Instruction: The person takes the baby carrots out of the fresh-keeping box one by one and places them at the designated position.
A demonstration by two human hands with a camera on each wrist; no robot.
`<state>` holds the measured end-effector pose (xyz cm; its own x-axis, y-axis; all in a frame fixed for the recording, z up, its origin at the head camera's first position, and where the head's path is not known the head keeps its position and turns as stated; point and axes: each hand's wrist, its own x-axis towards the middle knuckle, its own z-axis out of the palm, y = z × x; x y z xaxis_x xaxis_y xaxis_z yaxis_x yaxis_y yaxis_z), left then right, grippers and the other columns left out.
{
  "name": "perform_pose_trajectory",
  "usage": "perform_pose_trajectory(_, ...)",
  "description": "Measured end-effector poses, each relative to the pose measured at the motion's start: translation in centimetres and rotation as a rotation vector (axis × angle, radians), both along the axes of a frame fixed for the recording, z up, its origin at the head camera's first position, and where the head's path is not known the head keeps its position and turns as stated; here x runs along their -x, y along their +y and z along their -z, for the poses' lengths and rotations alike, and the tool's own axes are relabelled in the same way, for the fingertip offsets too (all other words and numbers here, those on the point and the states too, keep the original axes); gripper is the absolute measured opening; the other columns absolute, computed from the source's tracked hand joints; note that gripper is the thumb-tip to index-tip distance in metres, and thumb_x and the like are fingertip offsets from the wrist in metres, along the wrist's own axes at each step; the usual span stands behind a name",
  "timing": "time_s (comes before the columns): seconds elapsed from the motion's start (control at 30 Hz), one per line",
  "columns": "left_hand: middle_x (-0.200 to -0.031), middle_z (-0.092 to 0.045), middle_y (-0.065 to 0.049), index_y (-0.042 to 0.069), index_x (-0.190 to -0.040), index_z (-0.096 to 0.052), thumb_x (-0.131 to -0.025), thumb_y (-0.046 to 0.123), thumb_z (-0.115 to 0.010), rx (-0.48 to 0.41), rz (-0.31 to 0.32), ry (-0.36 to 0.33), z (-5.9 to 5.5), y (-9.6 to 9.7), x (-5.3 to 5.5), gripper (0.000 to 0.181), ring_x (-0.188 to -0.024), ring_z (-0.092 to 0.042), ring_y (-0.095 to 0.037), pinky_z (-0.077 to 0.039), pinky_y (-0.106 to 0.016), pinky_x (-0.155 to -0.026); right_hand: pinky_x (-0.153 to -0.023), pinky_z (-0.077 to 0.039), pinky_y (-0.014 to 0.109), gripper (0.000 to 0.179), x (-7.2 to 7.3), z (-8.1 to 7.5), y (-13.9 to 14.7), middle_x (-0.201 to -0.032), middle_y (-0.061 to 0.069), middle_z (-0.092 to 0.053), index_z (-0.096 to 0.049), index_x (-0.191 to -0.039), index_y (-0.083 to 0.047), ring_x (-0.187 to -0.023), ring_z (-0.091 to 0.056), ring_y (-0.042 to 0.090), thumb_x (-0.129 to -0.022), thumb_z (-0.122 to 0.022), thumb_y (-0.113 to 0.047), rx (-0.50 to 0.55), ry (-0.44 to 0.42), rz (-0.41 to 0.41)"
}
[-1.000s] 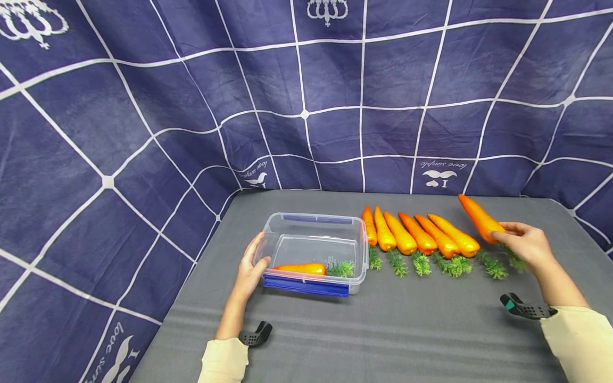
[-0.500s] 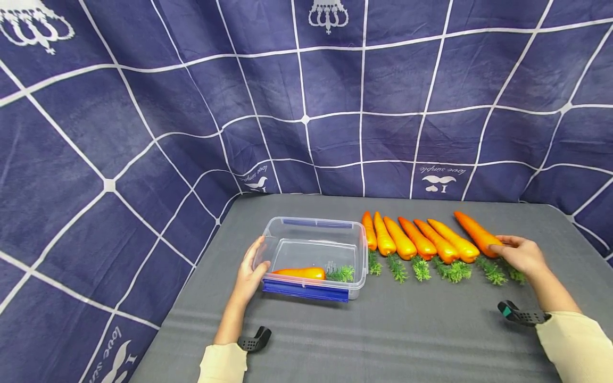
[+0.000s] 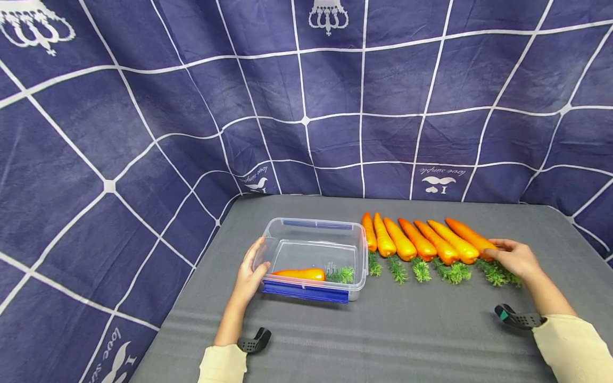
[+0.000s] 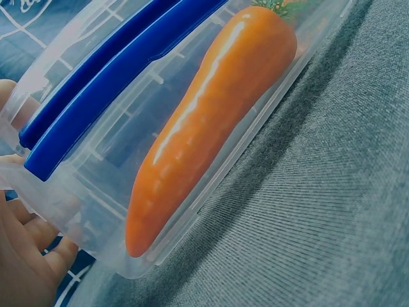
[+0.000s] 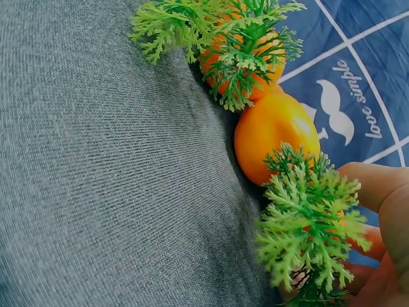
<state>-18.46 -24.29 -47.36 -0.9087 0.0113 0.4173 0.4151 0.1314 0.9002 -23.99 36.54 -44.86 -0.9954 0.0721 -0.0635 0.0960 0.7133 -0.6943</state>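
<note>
My left hand [image 3: 250, 268] grips the left wall of a clear plastic food container [image 3: 306, 291] with blue clasps, thumb over the rim. Inside it, one orange carrot [image 4: 211, 128] with a green leafy top lies along the near wall. On the right, my right hand [image 3: 518, 259] holds the thick end of another carrot [image 3: 466, 234], at the right end of a row of carrots [image 3: 401, 240]. That carrot lies close beside its neighbour, tip pointing away. In the right wrist view, its green leaves [image 5: 313, 224] cover much of the fingers' grip.
A grey cloth [image 3: 412, 330] covers the table. Behind and to the left hangs a dark blue curtain [image 3: 392, 90] with white grid lines. The row's left end sits right against the container's right wall, leafy tops toward me.
My right hand has lowered the carrot and moved it left, up to the right end of the row. My left hand has stayed on the container.
</note>
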Motion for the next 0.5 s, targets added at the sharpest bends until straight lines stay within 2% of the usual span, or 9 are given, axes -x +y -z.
perform_pose_trajectory(0.13,-0.152,-0.028,-0.028,-0.009,-0.146,-0.033,-0.084,-0.017,-0.048,0.001,0.001,-0.003,0.0,0.0,0.0,0.064,-0.135,-0.029,-0.051,-0.026,-0.061,-0.108,-0.066,-0.043,0.03,0.063,-0.1,-0.2,0.0,-0.112,0.038,-0.058,-0.047,-0.126,0.019,-0.082,-0.055,0.019,-0.094,-0.057,-0.033,-0.019,-0.012,-0.02)
perform_pose_trajectory(0.3,-0.152,-0.028,-0.028,-0.009,-0.146,-0.033,-0.084,-0.017,-0.048,-0.005,-0.001,-0.006,0.0,0.1,0.0,0.064,-0.135,-0.03,-0.051,-0.028,-0.062,-0.107,-0.069,-0.044,0.035,0.065,-0.1,-0.5,0.0,-0.118,0.041,-0.053,-0.045,-0.128,0.02,-0.092,-0.057,0.037,-0.096,-0.054,-0.035,-0.053,-0.017,-0.06)
perform_pose_trajectory(0.43,-0.152,-0.028,-0.029,-0.009,-0.146,-0.033,-0.084,-0.017,-0.047,0.001,-0.002,0.001,0.0,0.1,0.0,0.064,-0.134,-0.03,-0.053,-0.028,-0.063,-0.106,-0.075,-0.046,0.048,0.067,-0.1,-0.9,-0.5,-0.122,0.043,-0.048,-0.044,-0.129,0.019,-0.103,-0.051,0.051,-0.097,-0.051,-0.038,-0.117,0.019,-0.059)
perform_pose_trajectory(0.5,-0.152,-0.028,-0.029,-0.009,-0.146,-0.033,-0.084,-0.017,-0.047,0.0,0.001,0.003,0.0,0.1,0.0,0.064,-0.134,-0.029,-0.053,-0.028,-0.062,-0.106,-0.079,-0.044,0.056,0.065,0.0,-1.2,-1.1,-0.124,0.043,-0.048,-0.046,-0.129,0.017,-0.106,-0.048,0.055,-0.097,-0.052,-0.039,-0.154,0.064,-0.037)
